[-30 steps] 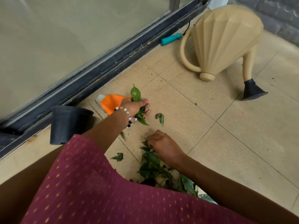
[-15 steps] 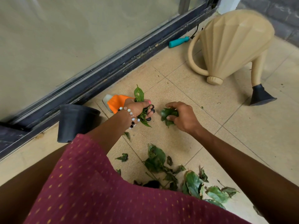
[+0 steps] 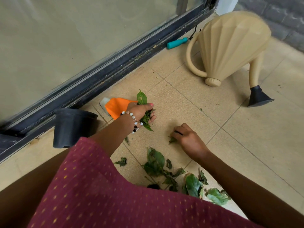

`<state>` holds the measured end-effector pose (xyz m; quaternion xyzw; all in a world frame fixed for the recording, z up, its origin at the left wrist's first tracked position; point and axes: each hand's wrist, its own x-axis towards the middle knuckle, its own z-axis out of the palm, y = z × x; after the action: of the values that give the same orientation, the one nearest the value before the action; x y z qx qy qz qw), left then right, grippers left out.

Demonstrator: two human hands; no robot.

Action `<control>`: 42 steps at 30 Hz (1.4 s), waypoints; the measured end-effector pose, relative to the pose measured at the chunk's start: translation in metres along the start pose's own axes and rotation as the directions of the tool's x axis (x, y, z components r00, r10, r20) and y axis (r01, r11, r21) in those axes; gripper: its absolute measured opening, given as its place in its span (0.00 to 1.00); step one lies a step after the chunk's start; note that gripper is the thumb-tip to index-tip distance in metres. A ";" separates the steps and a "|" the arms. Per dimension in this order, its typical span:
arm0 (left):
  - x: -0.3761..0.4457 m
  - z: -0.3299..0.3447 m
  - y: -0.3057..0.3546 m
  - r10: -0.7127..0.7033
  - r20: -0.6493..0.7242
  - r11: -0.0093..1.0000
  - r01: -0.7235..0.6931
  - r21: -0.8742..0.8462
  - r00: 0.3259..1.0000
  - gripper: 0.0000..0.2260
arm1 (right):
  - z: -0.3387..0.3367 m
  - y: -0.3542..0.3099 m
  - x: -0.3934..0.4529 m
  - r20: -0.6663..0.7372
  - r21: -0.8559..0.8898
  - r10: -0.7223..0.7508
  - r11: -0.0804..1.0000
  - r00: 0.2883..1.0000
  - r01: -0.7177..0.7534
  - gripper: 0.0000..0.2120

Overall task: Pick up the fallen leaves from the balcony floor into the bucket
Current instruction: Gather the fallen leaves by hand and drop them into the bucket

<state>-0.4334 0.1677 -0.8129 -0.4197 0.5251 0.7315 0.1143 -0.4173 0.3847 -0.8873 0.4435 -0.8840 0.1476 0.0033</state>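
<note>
Tile floor [image 3: 189, 102] runs open across the right half of the frame, bounded along the upper left by the dark sliding-door track [image 3: 115, 68]. One black bucket [image 3: 72, 127] stands at centre left, just beside that track. One orange-and-white object [image 3: 113, 107] lies between bucket and left hand. One beige watering can [image 3: 230, 45] stands at upper right, with one teal-handled tool [image 3: 176, 42] against the track beside it. Left hand [image 3: 139, 111], centre frame, is clenched round a bunch of leaves [image 3: 144, 111], held right of the bucket and above the floor. Right hand [image 3: 189, 139], lower right of it, rests on the tile with curled fingers pinching one small leaf [image 3: 172, 139]. Loose leaves [image 3: 156, 162] lie scattered at lower centre, below the right hand; the count is unclear, roughly a dozen pieces.
</note>
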 end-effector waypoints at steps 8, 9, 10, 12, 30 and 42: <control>0.000 0.032 -0.010 -0.020 0.015 0.998 0.021 -0.053 1.000 0.07 | -0.070 0.027 0.011 0.414 0.902 0.759 -0.414 0.502 -0.119 0.10; -0.001 0.036 -0.011 -0.022 0.025 0.997 0.023 -0.068 0.999 0.08 | -0.076 0.029 0.010 0.435 0.884 0.750 -0.462 0.498 -0.076 0.10; -0.002 0.040 -0.012 -0.016 0.037 0.997 0.019 -0.077 0.999 0.10 | -0.079 0.028 0.008 0.449 0.870 0.743 -0.491 0.496 -0.051 0.10; -0.004 0.049 -0.014 0.007 0.064 0.997 -0.001 -0.083 0.998 0.13 | -0.082 0.025 0.004 0.493 0.823 0.724 -0.567 0.482 0.010 0.10; -0.081 0.154 -0.028 -0.082 -0.086 0.884 0.033 -0.466 0.993 0.11 | -0.135 -0.020 0.031 0.567 0.666 0.751 -0.660 0.340 0.347 0.15; -0.310 0.198 0.145 -0.142 0.162 0.879 0.200 -0.433 0.976 0.27 | -0.392 -0.088 0.036 0.418 0.843 0.849 -0.495 0.322 0.210 0.14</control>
<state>-0.4264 0.3623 -0.4685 -0.4326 0.2958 0.8443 0.1119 -0.4195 0.4104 -0.4843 -0.2993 -0.4025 0.8620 -0.0729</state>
